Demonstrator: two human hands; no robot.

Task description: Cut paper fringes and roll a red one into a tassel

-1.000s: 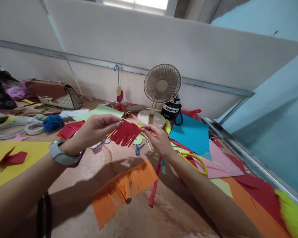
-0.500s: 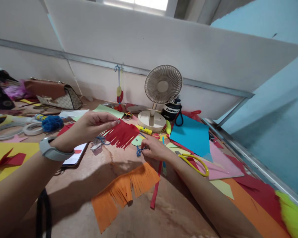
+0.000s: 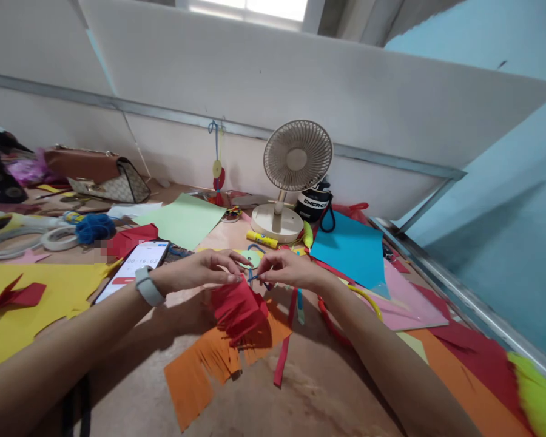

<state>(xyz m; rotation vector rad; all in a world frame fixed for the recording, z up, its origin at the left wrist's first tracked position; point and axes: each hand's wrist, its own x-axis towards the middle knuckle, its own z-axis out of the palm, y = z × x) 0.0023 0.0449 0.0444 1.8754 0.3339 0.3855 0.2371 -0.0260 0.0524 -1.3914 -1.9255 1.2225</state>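
Observation:
My left hand [image 3: 200, 271] pinches the top edge of a red fringed paper [image 3: 237, 308], which hangs down over an orange fringed paper [image 3: 195, 370] lying on the table. My right hand [image 3: 287, 269] is closed in a pinch on a blue pipe cleaner [image 3: 253, 276] right beside the left fingertips, at the red paper's top edge. Both hands meet above the middle of the table. A smartwatch sits on my left wrist.
A small desk fan [image 3: 295, 164] stands behind the hands, with a glue stick [image 3: 262, 239] and a black can [image 3: 315, 205] near it. A phone [image 3: 134, 267] lies left, on yellow paper [image 3: 40, 297]. Green [image 3: 184, 220], blue [image 3: 350, 249] and pink sheets, yellow-handled scissors [image 3: 368, 300], tape rolls and a bag surround them.
My left hand lowered the red fringed paper toward the table centre. My right hand picked up the blue pipe cleaner and brought it to the paper's top edge.

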